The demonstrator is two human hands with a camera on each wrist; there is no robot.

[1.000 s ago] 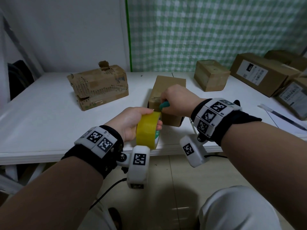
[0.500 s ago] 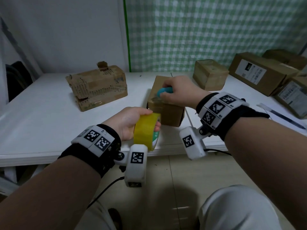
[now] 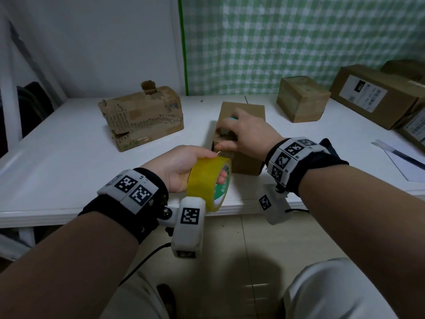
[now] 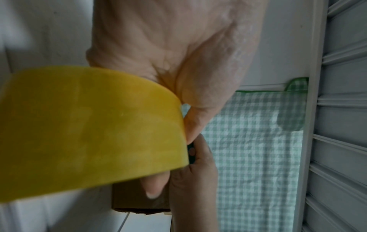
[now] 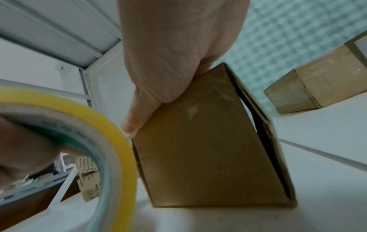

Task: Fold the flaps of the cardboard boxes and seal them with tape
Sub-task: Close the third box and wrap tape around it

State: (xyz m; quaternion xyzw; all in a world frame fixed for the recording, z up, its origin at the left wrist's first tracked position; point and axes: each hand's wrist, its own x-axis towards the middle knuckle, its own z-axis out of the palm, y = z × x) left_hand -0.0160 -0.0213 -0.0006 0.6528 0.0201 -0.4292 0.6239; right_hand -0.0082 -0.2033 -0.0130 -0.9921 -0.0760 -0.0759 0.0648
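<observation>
A small brown cardboard box stands on the white table, near its front edge. My right hand rests on the box's near top edge, fingers curled round a teal cutter, and its thumb presses the box's front face. My left hand grips a yellow tape roll just in front of the box, fingers through its core. The roll fills the left wrist view, with the right hand and the cutter behind it. Any tape strip between roll and box is too faint to make out.
A battered, torn cardboard box lies at the left. A small closed box sits at the back right, with larger labelled boxes beyond it. A sheet with a dark strip lies at the right edge. The floor shows below the table.
My right hand moved with the cutter from the box's near corner up onto the top, and now its thumb reaches down the front face. The left hand and roll stayed nearly still.
</observation>
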